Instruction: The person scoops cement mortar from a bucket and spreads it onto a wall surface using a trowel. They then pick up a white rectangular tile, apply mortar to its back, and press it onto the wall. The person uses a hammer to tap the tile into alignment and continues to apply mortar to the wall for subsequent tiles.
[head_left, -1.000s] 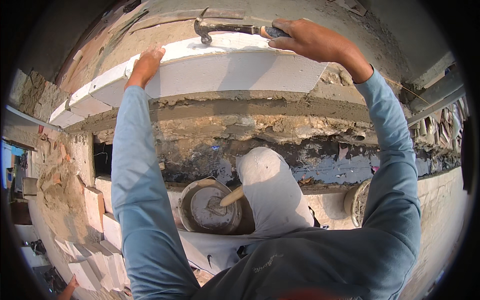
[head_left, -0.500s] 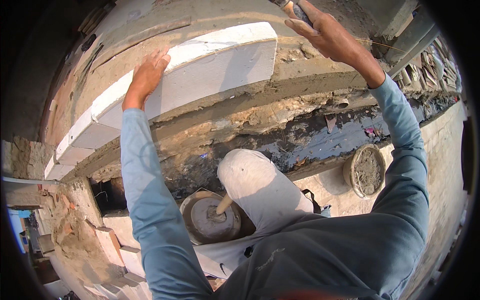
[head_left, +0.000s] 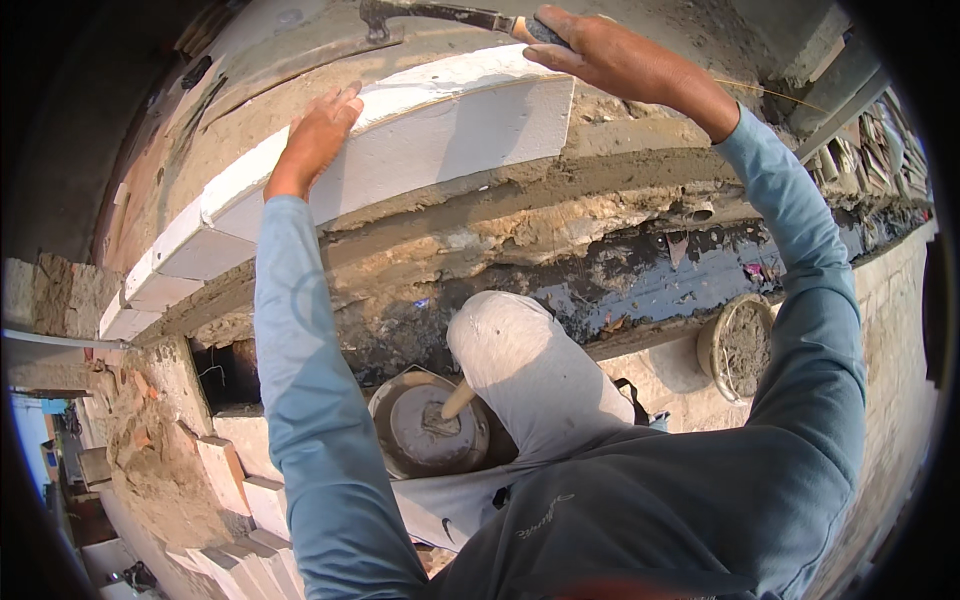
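While the right hand (head_left: 632, 65) grasps the hammer (head_left: 450, 14) by its handle, beyond the white block (head_left: 455, 140), the left hand (head_left: 316, 140) lies unclenched on the block's top. The block sits along the far ledge (head_left: 610, 168); nearer, at right, stands a bucket (head_left: 712, 350).

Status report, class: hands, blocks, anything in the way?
Left hand on white blocks. Right hand gripping hammer, its head off the blocks. Bucket beside knee, apart from blocks.

1 head-worn fisheye: looks down, close, over left hand (head_left: 316, 142), right hand (head_left: 628, 62).
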